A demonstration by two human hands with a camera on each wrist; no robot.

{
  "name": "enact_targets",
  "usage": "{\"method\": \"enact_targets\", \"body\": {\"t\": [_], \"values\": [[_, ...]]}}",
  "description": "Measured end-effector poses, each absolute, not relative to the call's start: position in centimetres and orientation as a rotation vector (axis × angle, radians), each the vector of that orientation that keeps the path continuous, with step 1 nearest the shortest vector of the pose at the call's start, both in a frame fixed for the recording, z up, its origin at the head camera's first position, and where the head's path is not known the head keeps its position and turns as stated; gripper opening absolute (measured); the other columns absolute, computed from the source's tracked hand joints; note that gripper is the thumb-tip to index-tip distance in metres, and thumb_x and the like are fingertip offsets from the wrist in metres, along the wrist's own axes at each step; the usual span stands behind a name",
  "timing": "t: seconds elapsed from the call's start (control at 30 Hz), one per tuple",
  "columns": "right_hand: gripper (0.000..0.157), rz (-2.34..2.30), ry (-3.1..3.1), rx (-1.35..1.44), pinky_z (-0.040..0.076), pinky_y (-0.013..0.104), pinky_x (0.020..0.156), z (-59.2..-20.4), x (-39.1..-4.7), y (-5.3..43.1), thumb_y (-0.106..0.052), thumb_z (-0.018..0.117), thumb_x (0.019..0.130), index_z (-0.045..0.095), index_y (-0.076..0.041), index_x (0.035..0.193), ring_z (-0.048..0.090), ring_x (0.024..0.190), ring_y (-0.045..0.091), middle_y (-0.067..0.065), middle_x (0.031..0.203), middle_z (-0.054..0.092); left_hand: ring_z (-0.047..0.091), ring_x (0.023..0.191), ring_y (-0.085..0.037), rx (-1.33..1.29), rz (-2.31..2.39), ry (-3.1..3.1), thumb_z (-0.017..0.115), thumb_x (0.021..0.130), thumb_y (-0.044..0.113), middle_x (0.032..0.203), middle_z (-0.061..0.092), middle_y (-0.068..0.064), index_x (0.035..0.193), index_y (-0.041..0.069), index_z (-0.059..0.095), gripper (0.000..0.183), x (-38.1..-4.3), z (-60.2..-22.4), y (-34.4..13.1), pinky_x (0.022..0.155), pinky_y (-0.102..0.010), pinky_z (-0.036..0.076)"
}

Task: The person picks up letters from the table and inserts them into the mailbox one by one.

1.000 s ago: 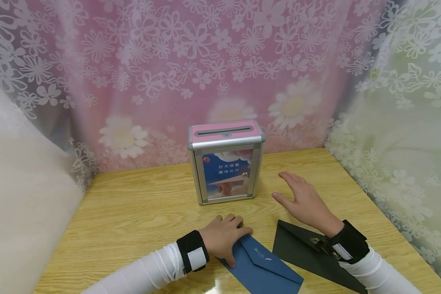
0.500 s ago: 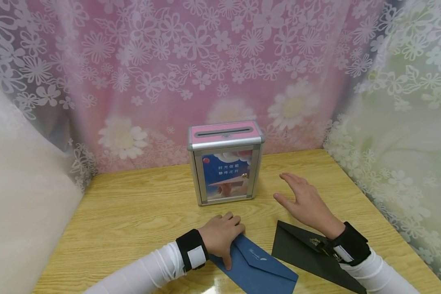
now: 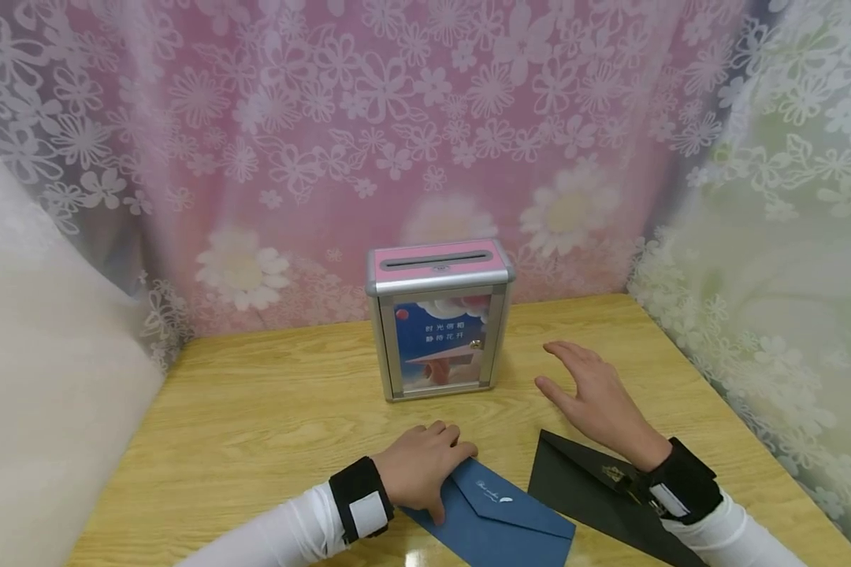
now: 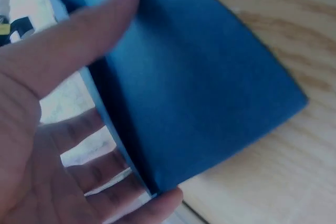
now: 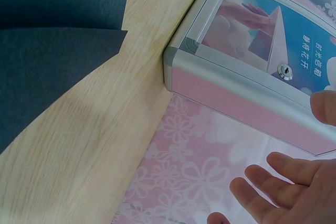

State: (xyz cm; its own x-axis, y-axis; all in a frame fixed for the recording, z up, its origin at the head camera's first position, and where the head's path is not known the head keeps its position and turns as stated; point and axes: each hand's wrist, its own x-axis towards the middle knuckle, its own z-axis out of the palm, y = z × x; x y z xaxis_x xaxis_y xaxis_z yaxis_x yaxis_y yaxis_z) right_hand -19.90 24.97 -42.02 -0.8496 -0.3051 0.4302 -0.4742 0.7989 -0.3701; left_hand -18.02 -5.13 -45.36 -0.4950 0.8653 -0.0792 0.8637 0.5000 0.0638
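Note:
My left hand [image 3: 417, 466] holds a blue envelope [image 3: 498, 516] by its left end, thumb over the face and fingers along the far edge. Silvery lettering and a small feather mark show on the flap. In the left wrist view the blue envelope [image 4: 210, 87] lies between the thumb and the curled fingertips. My right hand [image 3: 601, 398] hovers with fingers extended, holding nothing, right of a letter box [image 3: 440, 339]. Beneath its wrist lies a black envelope [image 3: 574, 488] with a gold emblem, partly hidden by the wristband and sleeve.
The letter box has a pink top with a slot [image 3: 436, 260], a silver frame and a keyhole lock [image 5: 285, 72] on its picture door. It stands upright on the wooden table [image 3: 269, 394]. Flowered curtains [image 3: 425, 142] hang behind and at the sides.
My left hand's fingers have drawn in along the blue envelope's edge, and the envelope has shifted slightly left. The right hand keeps its pose; the head view has tilted slightly.

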Motion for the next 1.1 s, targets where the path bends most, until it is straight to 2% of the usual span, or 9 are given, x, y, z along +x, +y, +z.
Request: {"method": "enact_targets", "body": {"t": [0.1,0.2,0.33,0.57,0.73,0.97,1.1], "values": [[0.057,0.689,-2.635,0.590,0.031,0.067,0.093,-42.1,-19.8,25.0,-0.039,0.058,0.094,0.048,-0.002,0.136,0.035,0.125,0.035,0.019,0.136,0.046,0.047,0.096,-0.013,1.550,0.043,2.644,0.083,0.069,0.035,0.112,0.053,-0.001,0.128,0.021,0.053,0.068,-18.0,-44.8,-5.5,0.073,-0.029,0.049],[0.056,0.694,-2.636,0.584,0.030,0.068,0.092,-42.3,-19.6,25.1,-0.038,0.057,0.094,0.048,-0.002,0.136,0.035,0.124,0.036,0.019,0.136,0.047,0.051,0.094,-0.013,1.563,0.067,2.671,0.074,0.078,0.013,0.110,0.057,-0.001,0.123,0.020,0.058,0.048,-17.8,-44.3,-6.0,0.071,-0.027,0.051],[0.055,0.703,-2.634,0.583,0.031,0.069,0.091,-42.4,-19.4,25.1,-0.037,0.057,0.095,0.048,-0.003,0.136,0.035,0.124,0.036,0.019,0.136,0.047,0.054,0.086,-0.010,1.550,0.105,2.696,0.063,0.083,-0.001,0.102,0.061,0.000,0.114,0.019,0.063,0.037,-17.8,-43.5,-6.5,0.066,-0.025,0.051],[0.055,0.680,-2.622,0.596,0.032,0.069,0.090,-42.1,-19.4,24.9,-0.036,0.058,0.094,0.048,-0.001,0.135,0.036,0.124,0.036,0.020,0.136,0.047,0.045,0.062,-0.004,1.485,0.240,2.636,0.057,0.076,-0.012,0.075,0.055,0.009,0.086,0.020,0.060,0.033,-18.3,-42.0,-7.3,0.049,-0.022,0.040],[0.053,0.683,-2.599,0.618,0.032,0.069,0.089,-41.8,-19.3,24.8,-0.034,0.059,0.094,0.049,0.000,0.134,0.036,0.123,0.037,0.021,0.135,0.047,0.038,0.058,-0.005,1.500,0.322,2.563,0.056,0.073,-0.016,0.067,0.045,0.009,0.078,0.019,0.053,0.036,-18.6,-40.8,-8.0,0.049,-0.019,0.031],[0.048,0.730,-2.588,0.671,0.032,0.066,0.092,-41.8,-18.9,24.8,-0.029,0.057,0.096,0.049,-0.004,0.135,0.037,0.124,0.034,0.020,0.136,0.046,0.035,0.061,-0.006,1.496,0.457,2.457,0.053,0.074,-0.018,0.067,0.034,0.006,0.074,0.015,0.045,0.034,-18.7,-39.1,-8.9,0.055,-0.019,0.029],[0.044,0.803,-2.629,0.738,0.034,0.063,0.094,-41.8,-18.1,24.7,-0.028,0.056,0.097,0.048,-0.011,0.136,0.036,0.126,0.029,0.014,0.139,0.045,0.041,0.068,-0.007,1.479,0.507,2.481,0.053,0.081,-0.011,0.076,0.045,0.007,0.085,0.018,0.052,0.030,-19.1,-38.5,-9.3,0.058,-0.022,0.036]]}}
